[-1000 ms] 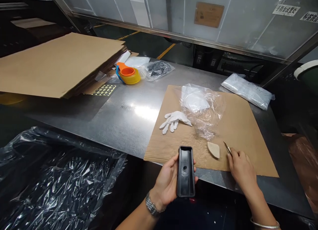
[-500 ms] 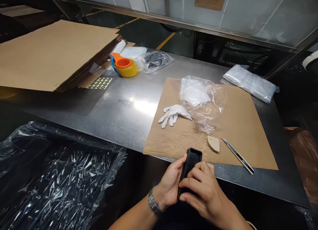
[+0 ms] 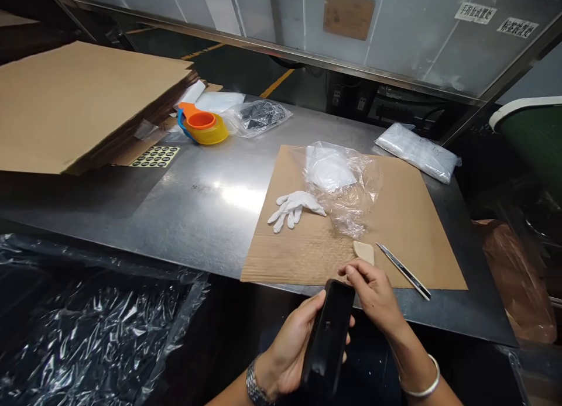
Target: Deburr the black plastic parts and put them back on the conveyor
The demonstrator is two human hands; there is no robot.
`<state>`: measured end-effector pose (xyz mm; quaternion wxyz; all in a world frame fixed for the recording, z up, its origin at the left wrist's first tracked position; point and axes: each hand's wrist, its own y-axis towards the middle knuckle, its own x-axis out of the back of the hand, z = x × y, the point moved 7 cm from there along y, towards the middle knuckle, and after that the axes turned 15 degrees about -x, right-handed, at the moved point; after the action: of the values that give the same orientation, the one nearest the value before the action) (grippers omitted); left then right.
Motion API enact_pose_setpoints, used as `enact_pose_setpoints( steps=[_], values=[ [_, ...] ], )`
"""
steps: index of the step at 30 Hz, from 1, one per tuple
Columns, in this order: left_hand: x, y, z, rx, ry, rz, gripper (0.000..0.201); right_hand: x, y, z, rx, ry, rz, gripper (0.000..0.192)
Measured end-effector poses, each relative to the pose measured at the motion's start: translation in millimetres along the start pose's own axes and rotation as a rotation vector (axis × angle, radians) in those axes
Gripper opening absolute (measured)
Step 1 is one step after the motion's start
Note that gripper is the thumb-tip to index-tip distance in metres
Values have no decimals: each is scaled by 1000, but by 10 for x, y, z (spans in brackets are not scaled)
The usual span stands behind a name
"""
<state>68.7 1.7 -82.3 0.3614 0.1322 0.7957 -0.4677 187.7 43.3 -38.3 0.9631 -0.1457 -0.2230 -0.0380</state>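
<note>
My left hand [image 3: 287, 347] is wrapped round a long black open-topped plastic case [image 3: 330, 336], held tilted in front of the table edge. Its hollow side faces me. At the case's far end, my right hand [image 3: 375, 295] is raised with thumb and fingertips pinched together; anything between them is too small or hidden to name. Just behind those fingers, partly covered, a tan wedge-shaped pad [image 3: 363, 252] lies on a flat cardboard sheet [image 3: 421, 219]. A slim craft knife [image 3: 404, 271] rests to the right of it.
On the cardboard are a white glove [image 3: 296, 208] and a crumpled clear bag [image 3: 351, 204]. Tape in an orange dispenser [image 3: 202, 125], a sticker sheet [image 3: 156, 157] and stacked cardboard [image 3: 96, 102] stand left. A packed plastic bundle [image 3: 417, 152] lies back right. Black plastic sheeting [image 3: 96, 330] fills the lower left.
My right hand has come out of the black case and moved up and right, past its far end. The case has tipped and come nearer. The view has shifted to the right.
</note>
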Motion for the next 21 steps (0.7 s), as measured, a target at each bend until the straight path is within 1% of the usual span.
enact_pose_setpoints(
  steps=[1,2,4,5,6,8,10,11,13,14,15,17,19,21],
  values=[
    [16,0,-46,-64,-6,-30,32,-25,-74,-40,-29,7,-20,26],
    [36,-1,-93,-136,-14,-57,29,-84,-170,-59,-32,-5,-9,31],
    [82,-12,-170,-274,-34,-104,25,-277,-384,-76,-20,-27,93,62],
    [98,-21,-189,-324,-46,-116,24,-371,-478,-85,-25,-14,141,69],
    [106,-31,-197,-362,-59,-118,23,-442,-548,-96,-39,16,166,69],
    [106,-56,-186,-402,-82,-108,22,-516,-598,-117,-85,75,160,59],
    [83,-80,-149,-399,-73,-70,22,-508,-546,-134,-133,80,114,46],
    [73,-88,-121,-381,-53,-51,22,-470,-495,-138,-153,63,74,38],
    [72,-92,-49,-313,8,-22,25,-353,-379,-137,-186,34,-4,27],
    [81,-87,-13,-275,45,-11,27,-299,-322,-123,-186,11,-21,23],
    [94,-77,16,-242,85,0,30,-258,-270,-96,-169,-21,-17,22],
    [109,-42,42,-207,158,43,39,-216,-178,-21,-97,-108,34,25],
    [94,15,10,-239,216,113,45,-192,-92,53,-7,-183,91,34],
    [71,95,-59,-299,250,169,50,-155,19,94,50,-201,130,41]
  ],
)
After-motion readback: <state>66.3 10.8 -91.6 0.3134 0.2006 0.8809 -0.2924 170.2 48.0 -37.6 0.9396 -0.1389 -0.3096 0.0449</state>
